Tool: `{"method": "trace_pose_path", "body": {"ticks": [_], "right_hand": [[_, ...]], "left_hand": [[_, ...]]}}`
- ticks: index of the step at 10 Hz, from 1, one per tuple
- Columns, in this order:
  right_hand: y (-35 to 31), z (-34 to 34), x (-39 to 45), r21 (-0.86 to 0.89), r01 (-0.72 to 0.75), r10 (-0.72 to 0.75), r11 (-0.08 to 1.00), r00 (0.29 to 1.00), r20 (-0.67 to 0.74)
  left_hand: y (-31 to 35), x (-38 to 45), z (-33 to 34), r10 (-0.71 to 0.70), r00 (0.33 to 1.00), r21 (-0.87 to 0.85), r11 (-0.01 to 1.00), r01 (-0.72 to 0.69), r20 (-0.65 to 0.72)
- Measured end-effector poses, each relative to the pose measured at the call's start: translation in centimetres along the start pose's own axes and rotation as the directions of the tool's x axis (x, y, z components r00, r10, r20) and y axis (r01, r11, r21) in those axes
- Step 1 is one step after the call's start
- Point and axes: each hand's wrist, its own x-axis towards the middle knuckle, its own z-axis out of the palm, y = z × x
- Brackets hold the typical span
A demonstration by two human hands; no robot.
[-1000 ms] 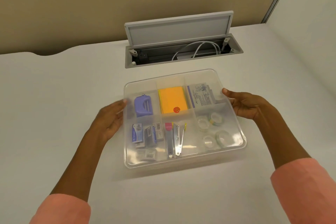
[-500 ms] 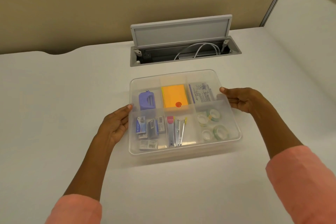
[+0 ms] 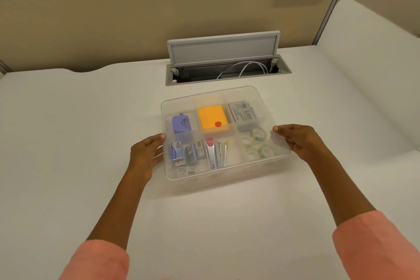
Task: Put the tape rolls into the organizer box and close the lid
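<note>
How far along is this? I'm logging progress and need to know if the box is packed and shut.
Done: the tape rolls lie in the organizer box's near-right compartment, and the clear lid appears to cover it. In hand: left hand and right hand hold its sides. Left: confirming the lid is fully pressed down, which I can't tell.

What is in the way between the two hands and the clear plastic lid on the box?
Nothing visible. The left hand touches the clear plastic lid at its left edge and the right hand holds its right edge. The small clear tape rolls already sit in the box's right front compartment.
</note>
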Motion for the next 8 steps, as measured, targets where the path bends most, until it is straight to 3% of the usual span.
{"method": "trace_pose_path", "body": {"ticks": [2,5,7,8], "right_hand": [[1.2,0.5,-1.9,-0.008,0.081,-0.081,0.997,0.995,-0.064],[0.7,0.9,-2.7,-0.001,0.081,-0.081,0.997,0.991,-0.109],[0.5,1.1,-2.8,-0.059,0.091,-0.095,0.994,0.993,-0.073],[-1.9,1.0,-3.8,-0.191,0.165,-0.192,0.968,0.972,-0.132]], "left_hand": [[-0.1,-0.3,1.3,0.103,0.984,0.113,0.99,-0.087,-0.146],[0.2,0.3,1.7,0.112,0.981,0.154,0.984,-0.088,-0.156],[0.3,0.3,1.0,0.083,0.993,0.147,0.987,-0.071,-0.083],[1.0,-0.7,1.4,0.204,0.964,0.239,0.958,-0.161,-0.169]]}}
